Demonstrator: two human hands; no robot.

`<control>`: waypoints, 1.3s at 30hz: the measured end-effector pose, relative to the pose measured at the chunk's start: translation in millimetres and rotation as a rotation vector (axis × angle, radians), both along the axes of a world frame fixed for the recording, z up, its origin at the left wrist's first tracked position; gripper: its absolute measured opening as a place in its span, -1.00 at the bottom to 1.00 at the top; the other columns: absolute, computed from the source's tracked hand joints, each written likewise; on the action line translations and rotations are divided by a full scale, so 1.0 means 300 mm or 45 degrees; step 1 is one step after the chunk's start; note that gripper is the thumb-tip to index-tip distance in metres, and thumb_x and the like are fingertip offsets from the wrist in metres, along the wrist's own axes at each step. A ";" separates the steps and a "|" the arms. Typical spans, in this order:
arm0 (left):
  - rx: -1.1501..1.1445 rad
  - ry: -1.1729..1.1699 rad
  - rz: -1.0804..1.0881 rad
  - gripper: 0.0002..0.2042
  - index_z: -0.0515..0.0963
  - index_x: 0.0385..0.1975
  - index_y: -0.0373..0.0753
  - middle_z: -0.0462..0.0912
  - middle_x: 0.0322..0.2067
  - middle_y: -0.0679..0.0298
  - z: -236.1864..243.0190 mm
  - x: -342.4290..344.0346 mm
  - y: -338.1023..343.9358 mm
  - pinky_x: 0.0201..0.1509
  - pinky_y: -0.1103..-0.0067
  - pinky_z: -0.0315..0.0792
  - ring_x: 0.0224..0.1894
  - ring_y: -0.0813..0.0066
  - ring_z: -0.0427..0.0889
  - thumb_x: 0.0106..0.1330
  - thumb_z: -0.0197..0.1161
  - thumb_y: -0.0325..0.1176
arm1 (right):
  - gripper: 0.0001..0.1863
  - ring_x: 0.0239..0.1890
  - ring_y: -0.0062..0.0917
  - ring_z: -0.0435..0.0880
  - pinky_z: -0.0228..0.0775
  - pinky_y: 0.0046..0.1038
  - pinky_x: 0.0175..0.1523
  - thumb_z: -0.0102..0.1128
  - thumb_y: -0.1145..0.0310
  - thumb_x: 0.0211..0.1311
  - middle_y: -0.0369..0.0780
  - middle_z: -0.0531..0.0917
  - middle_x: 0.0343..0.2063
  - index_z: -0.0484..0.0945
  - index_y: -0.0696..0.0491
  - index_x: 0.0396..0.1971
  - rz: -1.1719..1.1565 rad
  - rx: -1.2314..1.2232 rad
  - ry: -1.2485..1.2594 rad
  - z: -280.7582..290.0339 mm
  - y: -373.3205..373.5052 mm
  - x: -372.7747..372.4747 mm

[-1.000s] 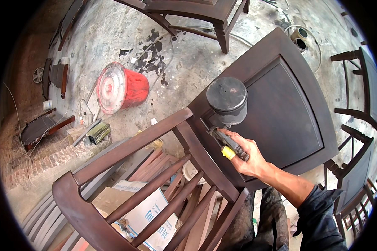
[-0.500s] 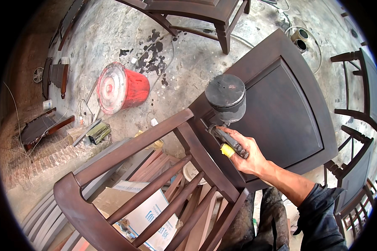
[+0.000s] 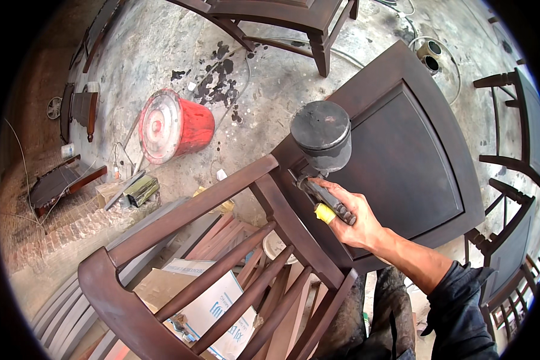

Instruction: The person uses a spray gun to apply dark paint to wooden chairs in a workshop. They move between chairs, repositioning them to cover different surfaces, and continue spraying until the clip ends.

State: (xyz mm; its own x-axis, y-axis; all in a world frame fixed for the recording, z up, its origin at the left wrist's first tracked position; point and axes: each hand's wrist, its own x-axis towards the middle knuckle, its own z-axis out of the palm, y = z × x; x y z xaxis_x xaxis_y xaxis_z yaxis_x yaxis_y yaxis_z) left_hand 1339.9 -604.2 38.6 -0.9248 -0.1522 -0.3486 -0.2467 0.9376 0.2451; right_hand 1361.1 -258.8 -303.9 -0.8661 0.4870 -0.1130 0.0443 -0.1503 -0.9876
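My right hand (image 3: 357, 219) is closed around the handle of a spray gun (image 3: 336, 204). A dark round paint cup (image 3: 321, 137) with a smeared lid sits on top of the gun. Yellow wrapping (image 3: 324, 213) shows at my fingers; I cannot tell whether it is on a finger or on the gun. The gun is over the seat of a dark brown wooden chair (image 3: 402, 162), near where the seat meets the back. The chair's slatted backrest (image 3: 192, 210) reaches toward the lower left. No spray mist is visible. My left hand is not in view.
A red lidded bucket (image 3: 192, 126) stands on the stained concrete floor at the left. Another dark chair (image 3: 276, 21) is at the top, and several more line the right side. Below the backrest lie timber pieces (image 3: 219, 240) and a cardboard box (image 3: 216, 306). Hoses run across the floor.
The spray gun and its cup have shifted slightly left and up in my right hand's grip. The chair and its surroundings look the same.
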 end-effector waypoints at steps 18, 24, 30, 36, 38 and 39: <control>0.018 0.036 -0.076 -0.58 0.42 0.08 -0.44 0.61 -0.15 0.00 -0.022 -0.006 -0.049 -0.17 0.42 0.50 -0.21 0.29 0.59 0.39 0.27 -0.25 | -0.54 -0.29 -0.48 0.64 0.45 -0.53 -0.10 0.18 0.52 0.30 -0.06 0.66 -0.08 0.44 0.18 0.21 0.031 -0.052 -0.102 0.002 0.006 0.046; 0.037 0.027 -0.061 -0.57 0.41 0.08 -0.44 0.60 -0.16 0.01 -0.029 -0.002 -0.064 -0.21 0.44 0.50 -0.25 0.30 0.59 0.39 0.27 -0.23 | -0.47 -0.28 -0.65 0.57 0.44 -0.57 -0.09 0.20 0.46 0.30 -0.18 0.68 -0.19 0.41 0.14 0.28 0.009 -0.070 -0.097 -0.018 0.002 0.025; 0.058 0.020 -0.043 -0.56 0.40 0.08 -0.43 0.60 -0.17 0.02 -0.034 -0.003 -0.083 -0.26 0.46 0.50 -0.28 0.32 0.60 0.39 0.28 -0.22 | -0.48 -0.27 -0.58 0.60 0.45 -0.54 -0.08 0.21 0.45 0.29 -0.13 0.68 -0.09 0.41 0.17 0.26 -0.001 -0.003 -0.047 -0.041 -0.018 0.073; 0.084 0.010 -0.028 -0.55 0.40 0.09 -0.43 0.60 -0.17 0.03 -0.034 0.002 -0.112 -0.30 0.48 0.51 -0.32 0.34 0.60 0.39 0.28 -0.21 | -0.57 -0.16 -0.44 0.70 0.46 -0.50 0.00 0.17 0.52 0.30 -0.05 0.63 0.09 0.46 0.20 0.17 -0.028 0.109 0.009 -0.030 -0.015 0.058; 0.096 0.005 -0.022 -0.54 0.39 0.09 -0.43 0.60 -0.18 0.04 -0.038 0.002 -0.124 -0.31 0.49 0.51 -0.33 0.35 0.60 0.39 0.28 -0.20 | -0.57 -0.13 -0.42 0.71 0.46 -0.49 0.02 0.17 0.53 0.30 -0.05 0.62 0.09 0.46 0.20 0.17 0.027 -0.022 -0.070 0.002 0.007 0.038; 0.102 0.008 -0.018 -0.54 0.39 0.09 -0.43 0.60 -0.18 0.04 -0.035 0.006 -0.137 -0.32 0.49 0.51 -0.34 0.35 0.60 0.39 0.28 -0.20 | -0.57 -0.11 -0.41 0.71 0.46 -0.48 0.03 0.17 0.53 0.30 -0.04 0.62 0.09 0.46 0.20 0.17 0.055 -0.087 -0.110 0.013 0.015 0.027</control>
State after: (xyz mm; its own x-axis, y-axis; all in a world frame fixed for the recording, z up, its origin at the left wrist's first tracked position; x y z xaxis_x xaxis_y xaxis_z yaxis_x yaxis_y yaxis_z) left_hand 1341.6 -645.2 28.1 -0.9289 -0.1107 -0.3533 -0.2315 0.9185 0.3207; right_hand 1369.0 -254.3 -300.1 -0.8716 0.4383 -0.2198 0.1366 -0.2136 -0.9673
